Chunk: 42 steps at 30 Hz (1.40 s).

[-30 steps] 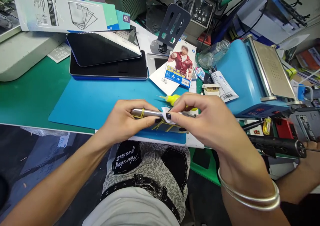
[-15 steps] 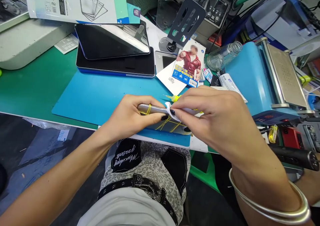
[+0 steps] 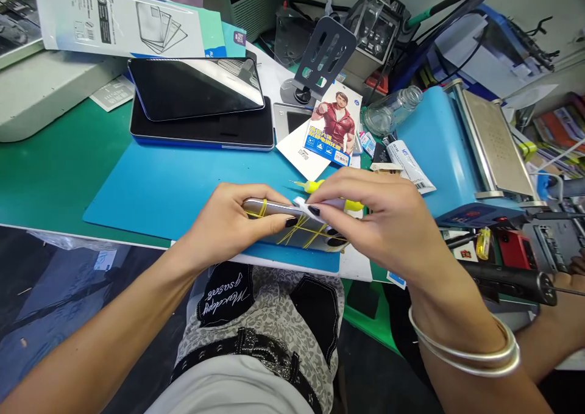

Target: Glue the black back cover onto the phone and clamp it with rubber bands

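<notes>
A phone (image 3: 297,234) with yellow rubber bands wound around it is tilted on edge above the blue mat's front part. My left hand (image 3: 237,219) grips its left end, thumb on the near face and fingers behind. A small white cloth or tissue (image 3: 305,207) lies against the phone's top edge, pinched between the thumb and fingers of my right hand (image 3: 370,216). Behind the phone, a yellow needle-tipped tool (image 3: 313,186) is partly hidden by my right hand.
Two stacked phones (image 3: 201,91) lie behind on the blue mat (image 3: 150,188). Further right are a printed card (image 3: 333,124), a dark stand (image 3: 324,54), a glass jar (image 3: 393,110), a white tube (image 3: 411,167) and a blue machine (image 3: 439,152). Another person's hand (image 3: 567,304) shows at the right edge.
The view has shifted, so the surroundings sit lower and further left. The white cloth now lies flatter along the phone's edge instead of looping up. Both hands keep their hold.
</notes>
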{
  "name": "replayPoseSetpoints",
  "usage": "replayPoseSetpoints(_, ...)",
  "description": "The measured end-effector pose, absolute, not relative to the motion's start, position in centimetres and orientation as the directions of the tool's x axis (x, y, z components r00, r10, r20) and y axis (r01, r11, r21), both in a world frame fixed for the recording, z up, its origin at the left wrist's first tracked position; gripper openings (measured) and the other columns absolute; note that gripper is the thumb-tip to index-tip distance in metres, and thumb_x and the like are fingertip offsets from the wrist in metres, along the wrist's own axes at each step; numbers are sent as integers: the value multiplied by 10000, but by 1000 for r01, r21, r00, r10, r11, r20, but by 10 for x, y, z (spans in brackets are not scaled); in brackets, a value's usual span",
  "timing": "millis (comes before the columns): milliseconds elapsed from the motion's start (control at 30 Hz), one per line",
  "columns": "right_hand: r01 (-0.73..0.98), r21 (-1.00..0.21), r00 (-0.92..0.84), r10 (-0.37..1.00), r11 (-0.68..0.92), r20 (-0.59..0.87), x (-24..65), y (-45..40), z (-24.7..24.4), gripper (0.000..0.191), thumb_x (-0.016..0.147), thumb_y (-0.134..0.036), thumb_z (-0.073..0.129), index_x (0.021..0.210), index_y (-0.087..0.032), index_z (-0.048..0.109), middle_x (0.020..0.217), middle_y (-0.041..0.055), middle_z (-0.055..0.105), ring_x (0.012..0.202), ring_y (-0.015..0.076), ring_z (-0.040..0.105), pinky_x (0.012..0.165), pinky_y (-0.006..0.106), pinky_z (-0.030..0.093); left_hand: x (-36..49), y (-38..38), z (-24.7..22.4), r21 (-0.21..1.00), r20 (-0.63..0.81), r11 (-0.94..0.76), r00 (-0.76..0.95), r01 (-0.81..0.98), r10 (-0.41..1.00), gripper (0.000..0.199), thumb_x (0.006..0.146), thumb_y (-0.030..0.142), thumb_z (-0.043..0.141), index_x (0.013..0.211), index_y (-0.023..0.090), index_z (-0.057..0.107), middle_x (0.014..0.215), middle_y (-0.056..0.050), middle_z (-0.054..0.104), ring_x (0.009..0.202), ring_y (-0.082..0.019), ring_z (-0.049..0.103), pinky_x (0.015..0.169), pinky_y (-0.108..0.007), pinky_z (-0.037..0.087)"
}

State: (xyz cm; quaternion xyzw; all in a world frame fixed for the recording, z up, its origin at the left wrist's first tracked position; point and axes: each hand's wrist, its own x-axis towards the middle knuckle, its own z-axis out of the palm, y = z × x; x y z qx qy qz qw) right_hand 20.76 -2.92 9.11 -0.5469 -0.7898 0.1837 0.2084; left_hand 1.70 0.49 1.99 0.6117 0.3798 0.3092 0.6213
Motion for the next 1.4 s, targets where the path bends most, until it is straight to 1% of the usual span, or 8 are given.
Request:
replayPoseSetpoints(200, 779, -598, -150, 981, 191, 119, 230, -50, 98, 190, 855, -71, 598, 939, -203, 705, 877, 3, 710, 773, 132, 647, 690, 252, 483, 20, 7, 30, 985, -156, 90, 512, 150, 845, 71, 690, 147, 720, 739, 191, 746, 696, 40, 734, 618, -87, 652, 518, -97, 475)
replayPoseSetpoints(367, 763, -623, -125, 985, 172, 119, 226, -59, 92, 150, 835, -46, 621, 873, -153, 719, 857, 34, 707, 794, 137, 641, 718, 255, 484, 29, 6, 33, 971, -233, 175, 459, 166, 858, 188, 595, 162, 789, 775, 209, 765, 675, 45, 744, 569, -97, 658, 487, -103, 493)
replayPoseSetpoints(533, 736, -651, -92, 981, 183, 171, 217, -55, 90, 125, 817, -37, 636, 820, -135, 713, 810, 27, 701, 744, 124, 634, 683, 240, 481, 32, 6, 31, 979, -172, 99, 457, 179, 873, 38, 637, 187, 765, 666, 203, 744, 618, 59, 718, 570, -70, 637, 486, -71, 461)
replayPoseSetpoints(867, 689, -720, 48, 986, 85, 162, 216, -40, 81, 137, 790, -26, 628, 802, -150, 686, 746, -24, 685, 642, 82, 595, 601, 200, 450, 28, 8, 28, 986, -109, 29, 498, 165, 860, 140, 631, 110, 672, 716, 208, 724, 669, 67, 697, 577, -58, 592, 512, -95, 448)
replayPoseSetpoints(1000, 634, -767, 14, 989, 104, 146, 212, -42, 74, 173, 833, -28, 521, 900, -160, 611, 792, -14, 607, 667, 99, 558, 608, 231, 438, 24, 9, 27, 993, -58, -10, 544, 121, 837, 189, 648, 83, 659, 772, 215, 714, 792, 59, 707, 686, -65, 627, 600, -103, 477)
replayPoseSetpoints(1133, 716, -661, -84, 968, 225, 238, 202, -39, 73, 270, 856, -16, 372, 910, -151, 599, 845, 34, 562, 778, 145, 532, 711, 289, 418, 19, 9, 25, 991, -117, 71, 493, 111, 862, 226, 627, 111, 744, 805, 211, 648, 680, 86, 656, 581, -43, 584, 515, -88, 440)
replayPoseSetpoints(1300, 766, -583, -299, 953, 271, 50, 201, -34, 76, 186, 849, -292, 656, 930, -137, 720, 809, 43, 588, 768, 173, 546, 657, 293, 396, 16, 7, 22, 992, -129, 120, 469, 51, 873, 192, 610, 193, 805, 650, 174, 617, 611, 59, 643, 520, -45, 535, 455, -109, 409)
replayPoseSetpoints(1400, 744, -591, -354, 934, 312, 47, 208, -35, 73, 143, 835, -286, 706, 888, -169, 770, 720, 23, 574, 715, 156, 534, 620, 276, 371, 16, 8, 22, 990, -129, 137, 475, 19, 870, 201, 608, 209, 810, 631, 169, 614, 656, 32, 675, 579, -72, 580, 497, -135, 446)
